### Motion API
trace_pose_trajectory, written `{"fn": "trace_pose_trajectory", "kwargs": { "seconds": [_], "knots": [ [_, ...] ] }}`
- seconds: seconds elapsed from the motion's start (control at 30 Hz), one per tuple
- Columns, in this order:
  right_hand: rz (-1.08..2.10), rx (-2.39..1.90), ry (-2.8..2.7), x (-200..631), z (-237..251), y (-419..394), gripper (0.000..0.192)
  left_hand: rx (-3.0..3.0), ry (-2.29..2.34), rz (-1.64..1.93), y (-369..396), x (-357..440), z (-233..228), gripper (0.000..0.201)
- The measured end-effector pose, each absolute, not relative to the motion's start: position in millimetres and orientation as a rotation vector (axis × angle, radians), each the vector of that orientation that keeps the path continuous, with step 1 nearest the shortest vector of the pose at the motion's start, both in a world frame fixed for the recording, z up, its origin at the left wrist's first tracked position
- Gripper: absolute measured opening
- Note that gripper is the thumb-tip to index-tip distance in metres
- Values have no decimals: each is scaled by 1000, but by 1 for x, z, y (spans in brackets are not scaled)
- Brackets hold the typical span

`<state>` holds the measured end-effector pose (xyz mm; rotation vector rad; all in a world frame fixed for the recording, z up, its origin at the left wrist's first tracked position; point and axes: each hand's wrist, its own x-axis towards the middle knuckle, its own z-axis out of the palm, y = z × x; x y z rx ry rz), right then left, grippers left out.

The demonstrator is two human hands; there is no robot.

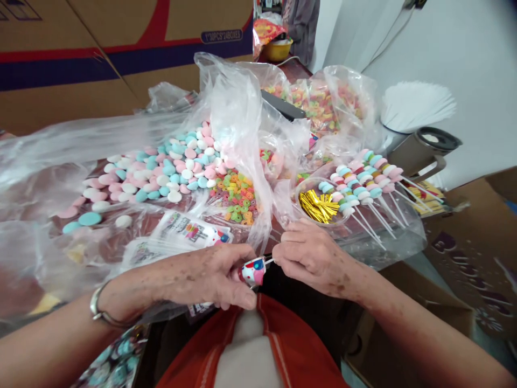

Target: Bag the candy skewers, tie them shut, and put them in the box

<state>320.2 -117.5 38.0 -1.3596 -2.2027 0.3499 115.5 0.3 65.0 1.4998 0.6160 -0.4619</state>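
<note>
My left hand (210,277) is closed around a small printed wrapper bag (252,271) with red, blue and white pattern, close to my body. A thin white stick (269,262) pokes out of the bag's end, and my right hand (313,256) pinches that end. A stack of the same flat printed bags (189,230) lies just beyond my left hand. A round clear tub of gold twist ties (319,206) sits right behind my right hand. Finished candy skewers (365,180) with pastel discs on white sticks lie to its right.
Pastel pink, blue and white candy discs (161,172) spread on clear plastic sheeting, beside small coloured ring candies (238,199). Bags of gummy rings (319,105) stand behind. White sticks fan from a container (416,105) at right. Cardboard cartons (100,48) line the back.
</note>
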Motion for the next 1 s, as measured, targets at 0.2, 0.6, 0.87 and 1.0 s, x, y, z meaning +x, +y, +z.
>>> {"fn": "trace_pose_trajectory", "kwargs": {
  "seconds": [0.2,0.6,0.87,1.0],
  "knots": [
    [378,-1377,-2193,324,46,-114,25,1337,562,-738,4,108,60,32],
    [232,-1292,-2286,332,58,-109,27,1293,529,-846,26,92,55,39],
    [271,-1275,-2302,318,46,-108,27,1213,539,-722,18,107,49,44],
    [275,-1265,-2334,307,38,-107,25,1317,572,-692,7,115,51,42]
  ]
}}
